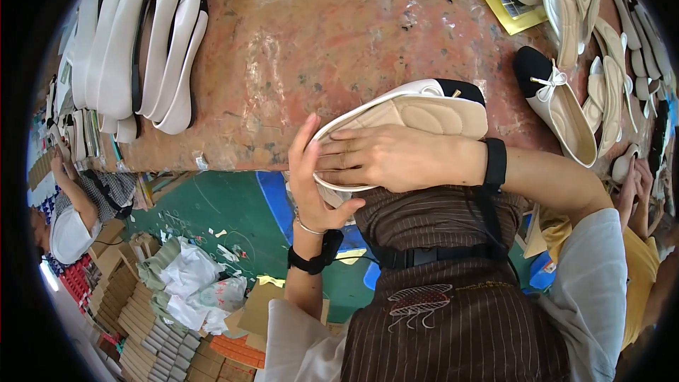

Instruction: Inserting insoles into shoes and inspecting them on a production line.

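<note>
At the near edge of the workbench lies a pale ballet flat (417, 87) with a black toe, its heel toward the left. A beige padded insole (442, 117) lies along its opening, and the insole's front end shows over the toe. My left hand (309, 187) cups the flat's heel from outside, thumb apart and pointing right. Across the insole reaches my right hand (396, 158), its fingers stretched flat and pressing on the heel part. Its thumb is hidden, and the hand and wrist cover much of the shoe's near side.
Several pale flats (117, 49) stand in a row at the far left. To the right lie a finished-looking flat with a bow (559, 102), loose insoles (608, 99) and a yellow sheet (520, 18). Co-workers (78, 205) sit at both sides. Cardboard and white bags (201, 279) are on the green floor.
</note>
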`<state>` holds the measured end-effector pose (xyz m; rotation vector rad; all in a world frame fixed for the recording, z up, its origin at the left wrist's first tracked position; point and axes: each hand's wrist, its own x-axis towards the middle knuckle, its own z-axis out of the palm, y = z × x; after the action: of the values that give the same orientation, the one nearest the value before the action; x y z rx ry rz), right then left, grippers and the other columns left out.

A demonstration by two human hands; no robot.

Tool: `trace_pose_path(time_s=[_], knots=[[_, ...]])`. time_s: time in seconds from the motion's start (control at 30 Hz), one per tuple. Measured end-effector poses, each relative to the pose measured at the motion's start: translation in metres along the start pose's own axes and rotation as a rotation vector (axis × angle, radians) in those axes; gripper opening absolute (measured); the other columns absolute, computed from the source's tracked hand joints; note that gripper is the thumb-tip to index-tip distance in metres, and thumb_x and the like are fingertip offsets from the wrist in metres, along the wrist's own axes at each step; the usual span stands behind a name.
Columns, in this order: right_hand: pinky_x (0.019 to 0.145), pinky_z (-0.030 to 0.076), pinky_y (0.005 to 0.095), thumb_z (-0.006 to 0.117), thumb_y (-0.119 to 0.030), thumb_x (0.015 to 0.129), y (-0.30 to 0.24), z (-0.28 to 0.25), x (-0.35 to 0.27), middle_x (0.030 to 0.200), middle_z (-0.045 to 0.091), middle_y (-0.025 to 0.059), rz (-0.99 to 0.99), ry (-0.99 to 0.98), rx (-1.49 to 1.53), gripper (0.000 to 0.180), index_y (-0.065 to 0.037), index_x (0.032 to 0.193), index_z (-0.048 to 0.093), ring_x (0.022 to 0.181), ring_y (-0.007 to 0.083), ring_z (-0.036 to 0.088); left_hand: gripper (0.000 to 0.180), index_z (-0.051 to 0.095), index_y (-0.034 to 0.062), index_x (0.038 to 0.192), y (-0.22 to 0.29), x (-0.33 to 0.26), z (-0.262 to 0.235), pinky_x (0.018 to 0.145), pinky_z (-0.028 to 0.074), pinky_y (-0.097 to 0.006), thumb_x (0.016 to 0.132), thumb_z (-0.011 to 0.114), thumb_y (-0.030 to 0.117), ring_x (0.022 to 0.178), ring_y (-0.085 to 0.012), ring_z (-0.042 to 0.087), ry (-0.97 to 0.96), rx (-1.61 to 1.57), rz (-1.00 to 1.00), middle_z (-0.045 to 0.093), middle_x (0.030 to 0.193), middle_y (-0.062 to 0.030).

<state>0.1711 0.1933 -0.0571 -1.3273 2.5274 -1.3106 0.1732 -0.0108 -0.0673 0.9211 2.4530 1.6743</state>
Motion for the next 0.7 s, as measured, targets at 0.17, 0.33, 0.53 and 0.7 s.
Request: trace_pose_path(time_s=[0.17,0.33,0.53,0.7], knots=[[0.116,0.034,0.0385,0.058,-0.015,0.082,-0.008,-0.003,0.005,0.125,0.064,0.0121,0.087,-0.102,0.004,0.037,-0.002,0.116,0.068,0.125,0.0227,0.056,0.044,0.058,0.0018,0.117,0.004,0.001,-0.001,0.105,0.040,-0.049,0.086,0.063,0.032,0.129,-0.0443,0.049,0.026,0.071,-0.039,0.047,0.139,-0.0314],[0.116,0.034,0.0377,0.060,-0.017,0.080,-0.029,-0.011,-0.007,0.125,0.066,0.0130,0.246,-0.061,-0.286,0.028,-0.003,0.099,0.075,0.125,0.0227,0.057,0.018,0.049,0.0018,0.095,0.007,-0.001,0.009,0.102,0.042,-0.045,0.084,0.050,0.015,0.118,-0.0408,0.055,0.169,0.065,-0.082,0.055,0.130,-0.0306],[0.117,0.032,0.0423,0.060,-0.014,0.077,-0.042,-0.023,-0.016,0.130,0.065,0.0108,0.433,-0.111,-0.523,0.033,-0.013,0.106,0.077,0.128,0.0252,0.055,0.019,0.044,0.0037,0.099,0.019,0.002,0.023,0.111,0.030,-0.046,0.084,0.051,0.013,0.129,-0.0374,0.047,0.214,0.009,-0.165,0.048,0.138,-0.0301],[0.101,0.043,0.0434,0.070,-0.014,0.074,-0.010,-0.077,-0.019,0.111,0.068,0.0191,0.567,0.467,-0.746,0.026,0.000,0.096,0.070,0.111,0.0359,0.063,0.049,0.051,0.0004,0.121,0.078,0.006,0.064,0.104,0.041,-0.045,0.082,0.070,0.021,0.123,-0.0417,0.050,0.144,0.406,-0.129,0.040,0.147,-0.0284]])
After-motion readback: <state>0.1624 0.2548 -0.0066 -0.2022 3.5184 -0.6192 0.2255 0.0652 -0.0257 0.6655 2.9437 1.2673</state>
